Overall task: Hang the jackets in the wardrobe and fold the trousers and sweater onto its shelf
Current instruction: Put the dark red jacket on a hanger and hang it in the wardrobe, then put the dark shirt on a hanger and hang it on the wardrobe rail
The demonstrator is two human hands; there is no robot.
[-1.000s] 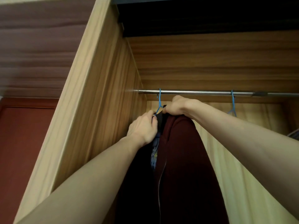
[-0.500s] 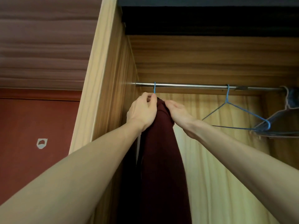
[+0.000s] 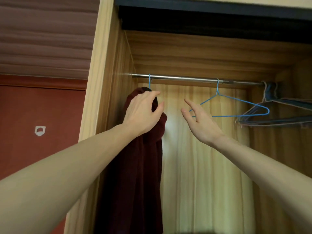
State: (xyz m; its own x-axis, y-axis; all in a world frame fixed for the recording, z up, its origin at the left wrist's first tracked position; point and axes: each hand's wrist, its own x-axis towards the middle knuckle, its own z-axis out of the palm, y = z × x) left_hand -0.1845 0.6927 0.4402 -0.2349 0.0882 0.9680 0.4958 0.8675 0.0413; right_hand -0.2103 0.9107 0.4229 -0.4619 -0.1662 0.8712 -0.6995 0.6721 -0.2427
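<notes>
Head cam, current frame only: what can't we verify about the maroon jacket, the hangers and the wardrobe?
- Maroon jacket: its hanger's shoulders are covered by fabric and the left hand; the hem is cut off by the bottom edge.
- Dark hangers at the rail's right end: overlapping, cut by the right edge; count unclear.
- Wardrobe shelf, trousers, sweater: out of frame.
- Right hand: open, touching nothing visible.

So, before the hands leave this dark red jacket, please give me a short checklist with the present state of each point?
1. Blue wire hanger hook over the metal rail: ok.
2. Dark red jacket hangs straight down from it: ok.
3. Left hand free of the jacket: not ok, it rests on the shoulder.
4. Right hand empty and open: ok.
5. Empty blue wire hanger ready on the rail: ok.
6. Jacket zipped: cannot tell.
</notes>
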